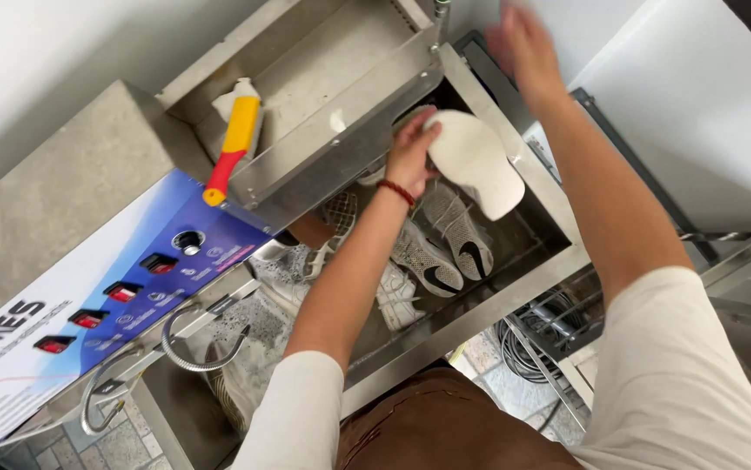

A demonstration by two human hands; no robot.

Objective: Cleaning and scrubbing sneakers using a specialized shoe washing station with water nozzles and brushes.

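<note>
A white wall backs a stainless-steel washing tank, the landmark for all positions below. The tank is an open rectangular tub; its hinged steel lid stands raised at the far-left edge.

Left of the tank, a blue-and-white control panel slopes toward the viewer. It carries four red rocker switches and one round socket. Two bent metal handles hang at its near edge. Beyond the panel lies a grey stone slab.

Inside the tank lie white knit sneakers with dark side marks; at least four are countable, the rest being hidden by the forearm and the suds. On the raised lid rests one brush with a yellow-and-red handle.

The left hand is over the tank's centre. Its grip is closed around the heel end of one white insole, fingers curled over the edge. The insole's long axis runs from the grip toward the tank's right wall, slightly downward in view, sole face up. A red bead bracelet sits on that wrist.

The right hand is above the tank's far-right corner, motion-blurred, fingers spread, holding nothing visible. The left hand is nearer to the insole.
</note>
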